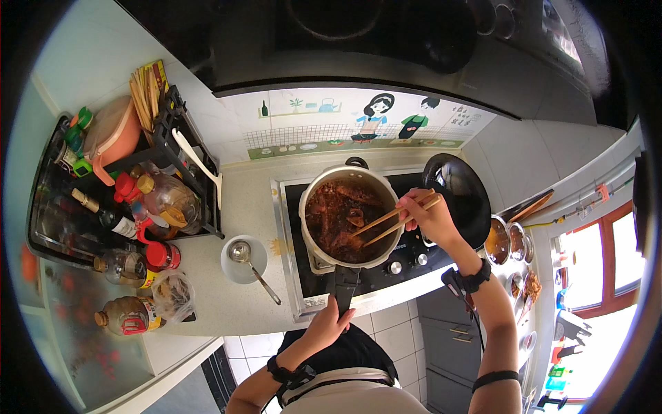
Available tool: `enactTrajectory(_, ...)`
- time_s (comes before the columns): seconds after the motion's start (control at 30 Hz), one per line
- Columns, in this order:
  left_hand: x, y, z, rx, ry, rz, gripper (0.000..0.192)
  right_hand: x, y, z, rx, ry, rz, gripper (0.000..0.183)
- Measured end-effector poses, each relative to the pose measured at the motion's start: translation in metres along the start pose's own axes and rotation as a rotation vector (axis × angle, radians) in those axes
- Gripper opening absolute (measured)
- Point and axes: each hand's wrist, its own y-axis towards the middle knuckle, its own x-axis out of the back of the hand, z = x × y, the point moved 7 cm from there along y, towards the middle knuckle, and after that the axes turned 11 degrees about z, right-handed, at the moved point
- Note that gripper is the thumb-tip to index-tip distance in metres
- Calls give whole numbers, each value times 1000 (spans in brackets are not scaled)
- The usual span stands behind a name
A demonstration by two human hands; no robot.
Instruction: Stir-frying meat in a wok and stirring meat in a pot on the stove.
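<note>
A metal pot point(307, 233), probably a pressure cooker body, stands on the left side of the gas stove point(382, 290). Inside it is dark brown stewed food point(331, 212) with liquid and chunks of what looks like meat. Below the pot, my left hand point(331, 323) grips its long black handle point(346, 287). My right hand point(421, 215) holds a pair of wooden chopsticks point(385, 223) over the pot's right rim. Their tips are apart and reach down into the food.
A black wok point(460, 207) sits tilted on the stove's right side. Left of the stove, a metal ladle point(253, 266) rests in a white bowl point(230, 269). Bottles and a black rack point(170, 139) crowd the left counter. Metal bowls of food point(497, 240) line the right. The range hood point(336, 52) hangs overhead.
</note>
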Motion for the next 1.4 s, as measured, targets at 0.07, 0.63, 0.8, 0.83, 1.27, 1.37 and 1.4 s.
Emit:
enactTrajectory(0.07, 1, 0, 2, -1, 4, -7, 58, -9, -6, 5, 6, 2, 30, 17)
enactTrajectory(0.63, 0, 1, -1, -7, -10, 1, 58, -28, -7, -25, 181, -35, 126, 12)
enactTrajectory(0.8, 0, 1, 2, -22, -22, -2, 54, -40, -4, -5, 256, -123, 144, 14)
enactTrajectory(0.83, 0, 1, 1, -23, -22, -1, 54, -43, -5, 3, 321, -189, 159, 13)
enactTrajectory(1.27, 2, -1, -6, 23, -32, -17, 34, 0, 37, -2, 54, 78, 44, 24)
enactTrajectory(1.37, 3, -1, -6, 25, -17, -15, 32, 1, 26, 8, 64, 45, -23, 24)
enactTrajectory(1.4, 3, -1, -6, 19, -11, -13, 32, -3, 22, 6, 104, 73, -22, 25)
